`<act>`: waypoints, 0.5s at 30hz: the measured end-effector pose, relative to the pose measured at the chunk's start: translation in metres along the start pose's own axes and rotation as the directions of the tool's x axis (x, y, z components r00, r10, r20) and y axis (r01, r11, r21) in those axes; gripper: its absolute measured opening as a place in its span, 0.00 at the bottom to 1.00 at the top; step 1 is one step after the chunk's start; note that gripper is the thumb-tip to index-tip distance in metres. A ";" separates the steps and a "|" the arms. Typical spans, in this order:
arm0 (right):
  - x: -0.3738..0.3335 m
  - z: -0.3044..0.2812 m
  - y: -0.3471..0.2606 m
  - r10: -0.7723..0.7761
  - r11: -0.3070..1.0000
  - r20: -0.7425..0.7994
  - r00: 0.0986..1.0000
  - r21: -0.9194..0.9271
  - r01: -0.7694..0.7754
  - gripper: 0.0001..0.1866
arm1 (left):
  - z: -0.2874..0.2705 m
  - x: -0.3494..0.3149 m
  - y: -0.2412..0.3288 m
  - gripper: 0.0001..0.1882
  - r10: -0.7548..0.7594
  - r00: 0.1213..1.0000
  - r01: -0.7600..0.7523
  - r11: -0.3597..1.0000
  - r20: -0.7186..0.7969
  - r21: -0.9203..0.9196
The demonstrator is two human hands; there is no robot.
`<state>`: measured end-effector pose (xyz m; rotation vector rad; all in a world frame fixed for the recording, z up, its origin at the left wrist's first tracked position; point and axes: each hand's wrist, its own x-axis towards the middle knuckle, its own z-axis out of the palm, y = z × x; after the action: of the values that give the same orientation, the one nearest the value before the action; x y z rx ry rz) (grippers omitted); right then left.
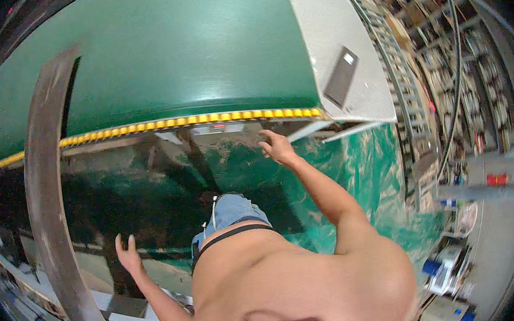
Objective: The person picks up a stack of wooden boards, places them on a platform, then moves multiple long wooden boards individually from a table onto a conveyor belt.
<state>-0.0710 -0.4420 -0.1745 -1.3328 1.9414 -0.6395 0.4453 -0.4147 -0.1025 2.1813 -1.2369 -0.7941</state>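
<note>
The right hand (277,147) reaches forward and up with the arm nearly straight. Its grip is spread and holds nothing; the fingertips lie at or just under the near edge of a wide green conveyor belt (172,51), and whether they touch it cannot be told. The left hand (127,252) hangs low at the person's side, grip also spread and empty, close beside a curved dark metal bar (47,199) that arcs from the belt's top down past the hand.

The belt fills the upper half of the view, straight ahead of the person. Along its near edge runs a yellow segmented strip (191,121), just above the right fingertips. Judged from its look, the belt is a fixed, heavy machine part: the green surface seems smooth and likely slick, offering no purchase, while the edge with its strip and the frame below appear stiff and solid, the likelier place to hold or brace against.

To the right of the belt a pale grey side panel (344,34) carries a small dark flat device (340,77). Further right a roller track (400,72) runs away towards blurred shelving. Below the belt lies a green floor (370,174), glossy and reflective. The person's blue shorts (232,211) show at centre
</note>
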 end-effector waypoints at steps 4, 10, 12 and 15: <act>-0.085 -0.053 0.080 0.365 0.929 -0.154 0.918 -0.003 -0.370 0.20 | 0.083 0.024 0.082 0.25 -0.030 0.965 0.045 0.998 0.261 -0.051; -0.280 -0.109 0.238 0.481 0.811 -0.543 0.688 -0.023 -0.585 0.23 | 0.257 -0.010 0.143 0.36 0.476 0.762 -0.507 0.860 0.439 -0.054; -0.324 -0.149 0.270 0.739 0.588 -0.450 0.501 0.068 -0.806 0.19 | 0.275 -0.075 0.228 0.22 0.322 0.710 -0.386 0.922 0.627 -0.036; -0.388 -0.141 0.362 0.689 0.564 -0.641 0.337 0.182 -0.805 0.17 | 0.340 -0.147 0.276 0.19 0.384 0.472 -0.381 0.901 0.794 -0.210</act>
<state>-0.3027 0.0508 -0.2435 -0.0516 2.9228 -0.4688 -0.0140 -0.4599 -0.1211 1.3554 -2.0596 -1.7016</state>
